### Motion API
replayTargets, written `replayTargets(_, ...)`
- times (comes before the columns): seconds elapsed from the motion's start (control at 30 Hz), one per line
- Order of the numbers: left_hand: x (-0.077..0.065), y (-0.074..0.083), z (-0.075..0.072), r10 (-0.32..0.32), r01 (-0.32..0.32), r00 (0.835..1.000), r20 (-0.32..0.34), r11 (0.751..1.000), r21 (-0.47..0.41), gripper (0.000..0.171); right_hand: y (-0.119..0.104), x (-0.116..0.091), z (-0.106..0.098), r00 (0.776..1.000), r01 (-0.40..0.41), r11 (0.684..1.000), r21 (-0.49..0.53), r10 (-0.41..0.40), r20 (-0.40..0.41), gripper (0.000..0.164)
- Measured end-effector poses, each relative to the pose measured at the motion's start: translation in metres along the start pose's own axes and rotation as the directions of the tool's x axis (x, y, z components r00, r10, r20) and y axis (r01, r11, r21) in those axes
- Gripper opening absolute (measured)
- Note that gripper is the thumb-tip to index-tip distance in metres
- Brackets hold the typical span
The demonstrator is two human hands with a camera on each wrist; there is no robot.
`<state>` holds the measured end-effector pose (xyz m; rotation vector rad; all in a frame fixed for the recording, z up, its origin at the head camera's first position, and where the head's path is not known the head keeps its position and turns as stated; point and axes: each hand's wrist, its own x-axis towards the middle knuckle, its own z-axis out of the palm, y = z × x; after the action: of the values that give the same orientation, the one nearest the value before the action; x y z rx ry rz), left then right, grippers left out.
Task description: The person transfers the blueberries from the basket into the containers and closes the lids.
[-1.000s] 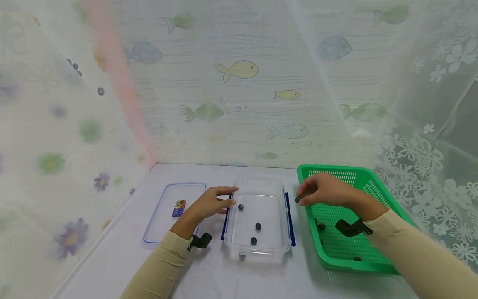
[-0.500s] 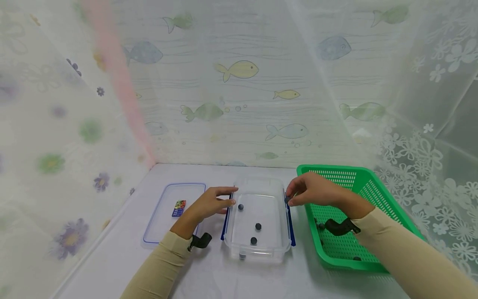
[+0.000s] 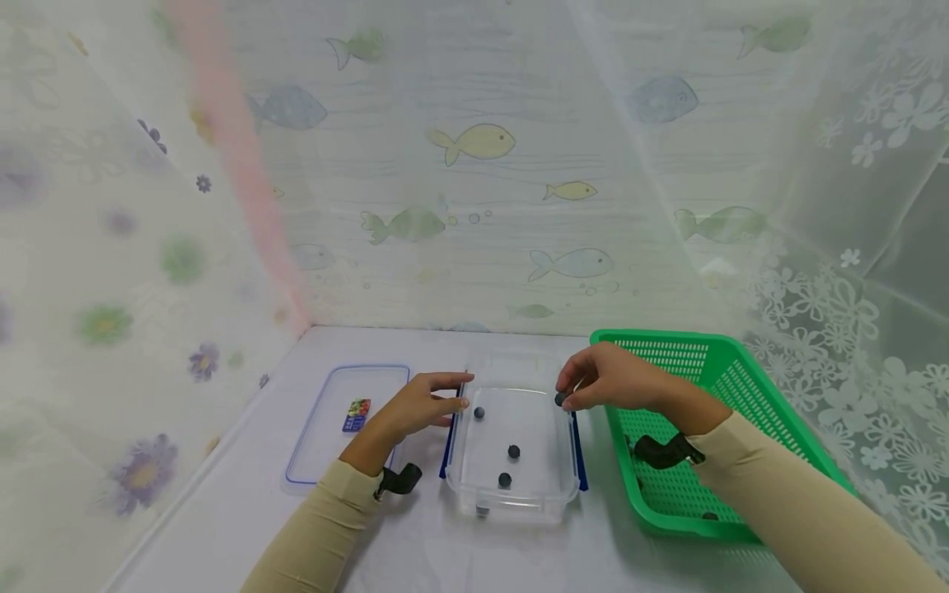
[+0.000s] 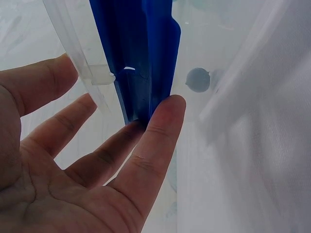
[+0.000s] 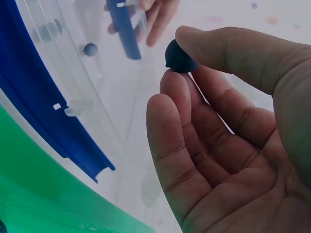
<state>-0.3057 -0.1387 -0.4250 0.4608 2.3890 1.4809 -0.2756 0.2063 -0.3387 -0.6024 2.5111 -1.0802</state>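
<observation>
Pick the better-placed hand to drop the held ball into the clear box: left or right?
Right, I'd judge. The right hand pinches the dark ball near the right edge of the clear box; the left hand holds no ball and is at the box's opposite side.

A plain beige left sleeve [image 3: 315, 527] and a matching right sleeve [image 3: 786, 490] meet curved black wrist cameras [image 3: 403, 478], one worn on each side.

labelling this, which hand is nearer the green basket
Right: the right hand is by the left edge of the green basket; the left hand is across the box from it.
</observation>
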Motion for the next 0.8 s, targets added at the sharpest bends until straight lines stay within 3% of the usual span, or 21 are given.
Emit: replayTargets(0.8,-0.0001,-0.0034,0.0011,0.010,-0.010,1.000,0.011,0.999,-0.031,0.049,-0.0016,0.0013,0.0057,0.999,0.038,0.999,0.018,-0.038,0.020,0.020)
